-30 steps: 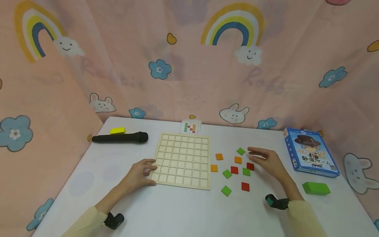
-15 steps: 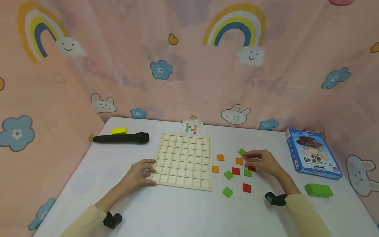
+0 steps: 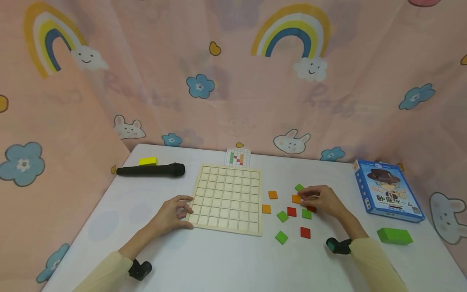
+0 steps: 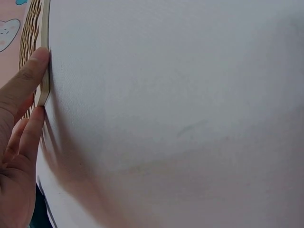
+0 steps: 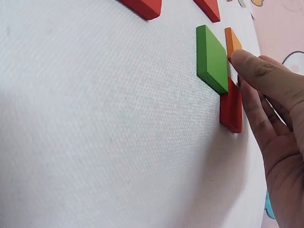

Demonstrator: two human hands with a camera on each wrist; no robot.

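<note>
A pale wooden grid board (image 3: 227,198) lies mid-table, its squares bare. My left hand (image 3: 168,215) holds its near left corner, the thumb at the front edge and fingers along the left side; the left wrist view shows the board's edge (image 4: 45,28) against the thumb. My right hand (image 3: 324,199) hovers low among small square tiles, thumb and fingers slightly apart. Its thumb tip overlaps an orange tile (image 5: 231,42) in the right wrist view. Close by lie a green tile (image 5: 212,61) and a red tile (image 5: 231,107), the red one partly covered by the hand in the head view.
More tiles lie right of the board, among them a red tile (image 3: 305,232) and a green tile (image 3: 281,237). A pattern card (image 3: 238,157) sits behind the board. A microphone (image 3: 151,170), yellow block (image 3: 147,161), blue game box (image 3: 390,190) and green block (image 3: 395,236) stand around.
My right hand has moved left and slightly down, from beside the far green tile to the orange tile, over the red one. The left hand stays at the board's corner.
</note>
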